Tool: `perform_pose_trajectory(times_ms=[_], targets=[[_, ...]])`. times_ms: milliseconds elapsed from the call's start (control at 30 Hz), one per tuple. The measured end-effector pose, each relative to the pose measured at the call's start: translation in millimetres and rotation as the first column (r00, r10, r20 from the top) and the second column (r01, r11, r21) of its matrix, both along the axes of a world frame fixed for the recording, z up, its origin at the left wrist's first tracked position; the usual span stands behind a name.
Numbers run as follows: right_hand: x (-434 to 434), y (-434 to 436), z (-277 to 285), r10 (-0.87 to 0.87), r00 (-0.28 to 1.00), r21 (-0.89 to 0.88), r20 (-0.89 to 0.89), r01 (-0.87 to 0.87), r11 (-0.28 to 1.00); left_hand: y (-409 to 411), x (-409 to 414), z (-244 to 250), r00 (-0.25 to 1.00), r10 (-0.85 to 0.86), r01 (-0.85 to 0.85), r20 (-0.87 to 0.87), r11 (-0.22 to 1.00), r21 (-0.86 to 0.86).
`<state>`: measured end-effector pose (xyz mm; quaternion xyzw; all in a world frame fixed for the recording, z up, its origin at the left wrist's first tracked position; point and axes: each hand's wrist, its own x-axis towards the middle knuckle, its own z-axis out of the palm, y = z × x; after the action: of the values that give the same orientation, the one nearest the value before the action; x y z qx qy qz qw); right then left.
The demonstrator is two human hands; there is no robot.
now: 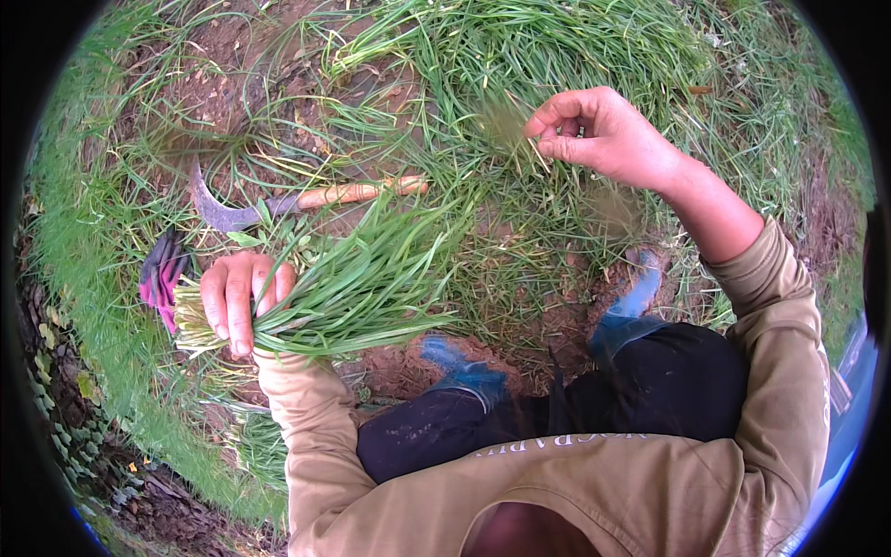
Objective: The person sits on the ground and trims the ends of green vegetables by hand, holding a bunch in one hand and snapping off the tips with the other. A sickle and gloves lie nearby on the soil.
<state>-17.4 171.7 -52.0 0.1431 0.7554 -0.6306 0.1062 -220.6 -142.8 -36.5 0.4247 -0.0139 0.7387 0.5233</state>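
Observation:
My left hand is closed around a thick bunch of long flat green leaves, near its pale cut ends, which point left. The leafy tips spread to the right above my boots. My right hand is raised at the upper right, thumb and forefinger close together at a few thin, dry-looking blades; whether it grips them cannot be told. A sickle with a curved metal blade and a wooden handle lies on the ground beyond the bunch. A black and pink glove lies left of my left hand.
A large heap of cut green leaves lies at the top. Loose blades are strewn over brown soil. My muddy blue boots are below the bunch. Another pile of leaves lies at the lower left, near ivy-like plants.

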Motion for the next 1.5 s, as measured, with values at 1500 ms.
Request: perform_pose_trajectory(times_ms=[1500], targets=[[-22,-43,19,0.11,0.968,0.22,-0.225,-0.059,0.974,29,55,-13,0.51,0.8,-0.449,-0.316,-0.066,-0.891]])
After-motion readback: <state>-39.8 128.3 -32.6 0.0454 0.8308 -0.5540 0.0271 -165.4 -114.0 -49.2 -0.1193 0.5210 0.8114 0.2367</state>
